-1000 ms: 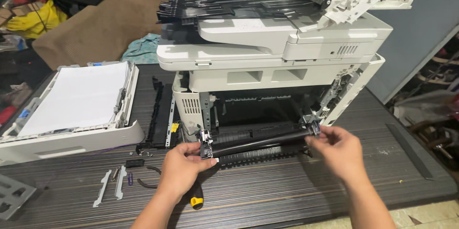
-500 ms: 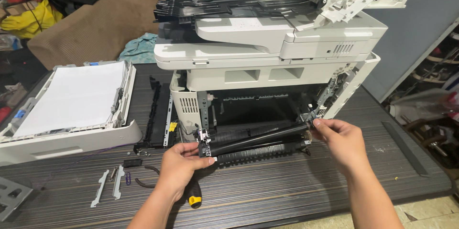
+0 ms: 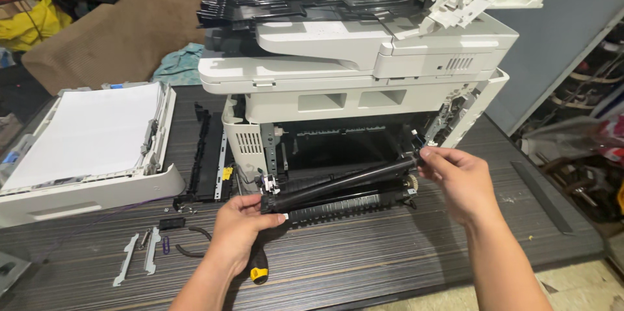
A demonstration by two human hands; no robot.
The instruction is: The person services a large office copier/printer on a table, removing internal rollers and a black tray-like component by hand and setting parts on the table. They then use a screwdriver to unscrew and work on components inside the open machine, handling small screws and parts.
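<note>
Your left hand (image 3: 237, 225) reaches in from six o'clock, fingers curled in a grip, while your right hand (image 3: 457, 181) extends from five o'clock, fingertips pinched.

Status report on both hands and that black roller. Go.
Left hand and right hand grip black roller by its ends, tilted, at printer opening. Screwdriver under left wrist.
</note>
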